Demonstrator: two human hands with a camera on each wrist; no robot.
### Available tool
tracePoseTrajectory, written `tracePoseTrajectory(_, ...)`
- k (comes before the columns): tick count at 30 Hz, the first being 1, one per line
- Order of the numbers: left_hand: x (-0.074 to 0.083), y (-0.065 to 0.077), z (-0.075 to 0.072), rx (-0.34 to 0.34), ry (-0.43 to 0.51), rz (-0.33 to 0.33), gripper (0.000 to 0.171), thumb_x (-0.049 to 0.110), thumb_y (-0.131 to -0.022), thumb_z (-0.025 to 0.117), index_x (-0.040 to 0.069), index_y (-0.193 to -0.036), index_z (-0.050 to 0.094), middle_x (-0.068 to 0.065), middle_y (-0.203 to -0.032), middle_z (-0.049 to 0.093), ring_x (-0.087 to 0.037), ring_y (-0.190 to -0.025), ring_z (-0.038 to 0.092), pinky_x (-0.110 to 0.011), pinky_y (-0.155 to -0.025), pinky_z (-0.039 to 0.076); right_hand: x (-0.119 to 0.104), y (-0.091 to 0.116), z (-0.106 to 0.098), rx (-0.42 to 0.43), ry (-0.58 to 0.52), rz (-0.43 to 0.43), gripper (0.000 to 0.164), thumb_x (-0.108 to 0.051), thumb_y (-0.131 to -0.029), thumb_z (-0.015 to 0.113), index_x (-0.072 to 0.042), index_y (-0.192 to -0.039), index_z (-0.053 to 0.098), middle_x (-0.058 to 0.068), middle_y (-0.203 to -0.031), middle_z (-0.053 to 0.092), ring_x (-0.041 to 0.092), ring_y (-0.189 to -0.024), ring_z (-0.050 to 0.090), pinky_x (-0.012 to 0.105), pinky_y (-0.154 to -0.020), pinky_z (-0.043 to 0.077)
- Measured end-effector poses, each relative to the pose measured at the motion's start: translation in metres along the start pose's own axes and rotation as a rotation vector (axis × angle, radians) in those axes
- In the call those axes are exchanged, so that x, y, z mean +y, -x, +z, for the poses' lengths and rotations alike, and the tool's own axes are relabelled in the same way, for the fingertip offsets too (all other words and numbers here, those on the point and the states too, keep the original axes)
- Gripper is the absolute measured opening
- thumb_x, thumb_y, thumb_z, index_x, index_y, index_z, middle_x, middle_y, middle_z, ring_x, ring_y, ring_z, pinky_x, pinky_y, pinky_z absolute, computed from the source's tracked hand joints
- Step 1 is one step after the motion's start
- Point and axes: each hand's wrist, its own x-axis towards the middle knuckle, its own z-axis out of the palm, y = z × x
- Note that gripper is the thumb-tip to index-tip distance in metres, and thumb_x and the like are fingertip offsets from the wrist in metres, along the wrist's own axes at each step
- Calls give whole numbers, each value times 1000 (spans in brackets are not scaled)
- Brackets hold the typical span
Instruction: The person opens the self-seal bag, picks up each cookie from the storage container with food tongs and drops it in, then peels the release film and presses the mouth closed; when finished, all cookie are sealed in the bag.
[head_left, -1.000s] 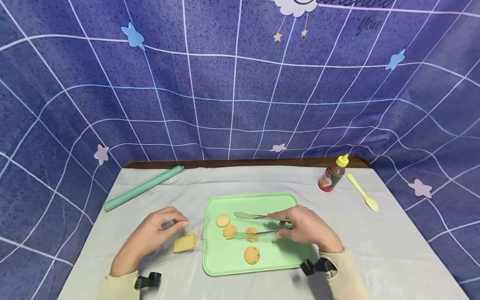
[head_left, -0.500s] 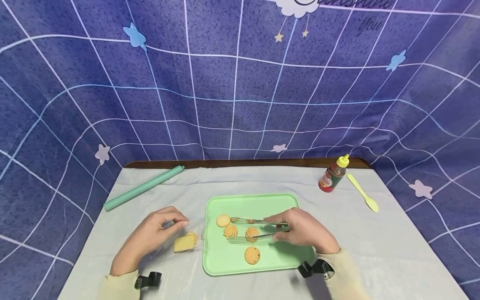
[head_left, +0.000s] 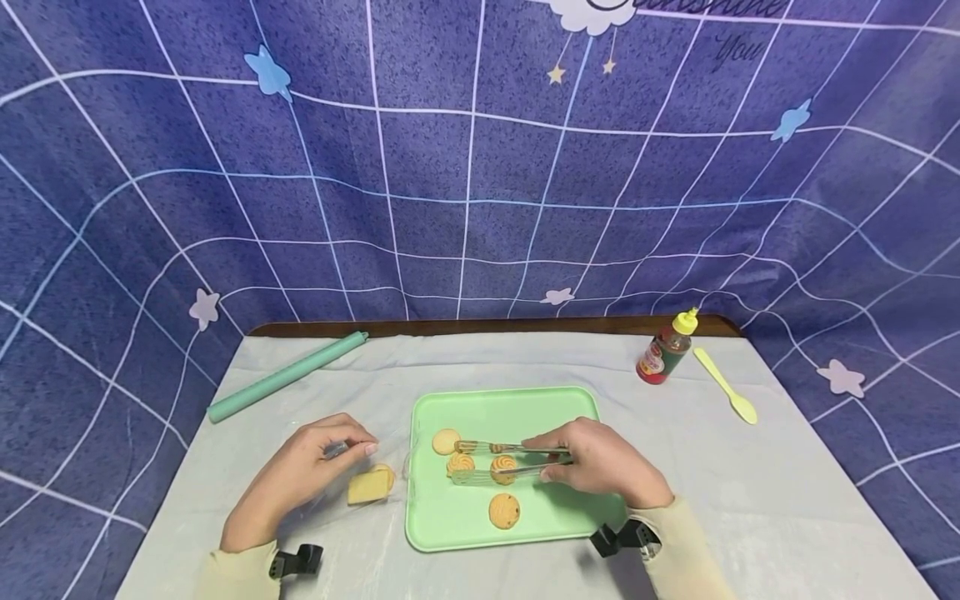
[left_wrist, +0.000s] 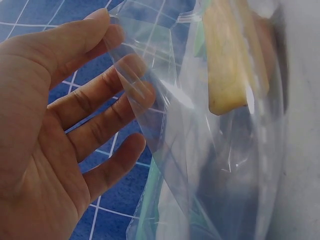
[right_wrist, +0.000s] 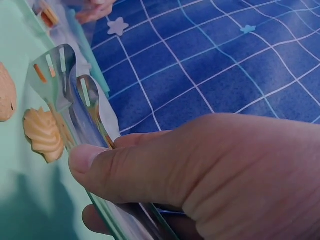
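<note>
While right fingers (right_wrist: pixel 140 139) grip parted tongs (right_wrist: pixel 84 120) | left fingers (left_wrist: pixel 95 92) pinch clear bag (left_wrist: pixel 225 150) | remaining three spread

Your head camera faces forward and down. Your wrist cameras sit close; head and right share the tongs (right_wrist: pixel 82 122).

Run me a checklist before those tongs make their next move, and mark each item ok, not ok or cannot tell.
1. Right grip holding the tongs: ok.
2. Left grip holding the clear bag: ok.
3. Four cookies on the green tray: ok.
4. Tongs gripping a swirl cookie: cannot tell; the tips overlap it in the head view.
5. Bag mouth open wide: cannot tell through the film.
6. Bottle and spoon off the tray: ok.
</note>
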Motion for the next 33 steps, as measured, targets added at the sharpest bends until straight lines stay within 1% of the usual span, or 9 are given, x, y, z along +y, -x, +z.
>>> tracePoseTrajectory(7, 0, 1, 0, -2, -9, -7, 15, 17, -94, 76, 32, -96, 76, 17, -95, 67, -6, -85, 64, -35, -75, 54, 1, 0, 0, 14, -8, -39, 40, -18, -85, 85, -18, -124, 75, -5, -107, 75, -4, -49, 32, 20, -47, 32)
tracePoseTrajectory(10, -1, 1, 0, -4, -8, -8, 15, 18, -94, 76, 32, -96, 76, 17, -95, 67, -6, -85, 64, -36, -75, 55, 3, 0, 0, 29, -31, -48, 40, -17, -85, 85, -17, -124, 75, -3, -109, 75, -3, -50, 35, 20, -47, 34)
tracePoseTrajectory(12, -2, 1, 0, -5, -7, -7, 14, 18, -94, 76, 32, -96, 76, 17, -96, 67, -6, -85, 64, -37, -75, 55, 4, 0, 1, 45, -50, -47, 40, -16, -85, 85, -16, -123, 75, -3, -111, 74, -2, -55, 42, 20, -51, 39)
tracePoseTrajectory(16, -3, 1, 0, -4, -5, -3, 15, 18, -94, 76, 32, -96, 76, 17, -96, 67, -6, -85, 65, -38, -75, 55, 2, -4, 2, 72, -88, -46, 38, -16, -87, 83, -19, -123, 75, -7, -111, 74, -1, -58, 46, 20, -51, 41)
tracePoseTrajectory(19, -3, 1, 0, -5, -4, -7, 15, 19, -94, 76, 33, -96, 76, 18, -96, 67, -6, -85, 65, -38, -75, 55, -1, -7, 4, 82, -106, -53, 37, -16, -88, 82, -21, -124, 75, -9, -110, 74, -2, -51, 38, 20, -47, 36)
tracePoseTrajectory(23, -2, 1, 0, -17, -3, -25, 13, 22, -95, 75, 34, -97, 75, 19, -96, 67, -5, -86, 64, -39, -75, 55, -3, -9, 7, 75, -121, -48, 39, -14, -88, 82, -21, -125, 74, -6, -110, 74, -5, -46, 27, 19, -43, 31)
tracePoseTrajectory(27, -2, 1, 1, -23, -1, -33, 11, 23, -95, 74, 34, -97, 75, 19, -96, 67, -5, -86, 64, -39, -75, 55, -3, -9, 10, 69, -118, -55, 42, -14, -86, 84, -21, -126, 74, -6, -113, 74, -6, -46, 23, 18, -43, 29)
tracePoseTrajectory(30, -2, 1, 1, -21, -2, -32, 10, 23, -95, 75, 33, -96, 76, 18, -95, 67, -6, -86, 64, -38, -76, 55, -5, -10, 13, 78, -95, -80, 45, -17, -85, 85, -23, -127, 73, -9, -115, 72, -4, -48, 28, 18, -45, 32)
tracePoseTrajectory(33, -2, 1, 0, -23, -5, -32, 10, 22, -95, 75, 32, -97, 76, 18, -95, 67, -6, -86, 64, -39, -76, 55, -7, -13, 17, 91, -57, -105, 44, -19, -85, 86, -23, -127, 73, -10, -117, 71, -3, -56, 44, 19, -53, 40)
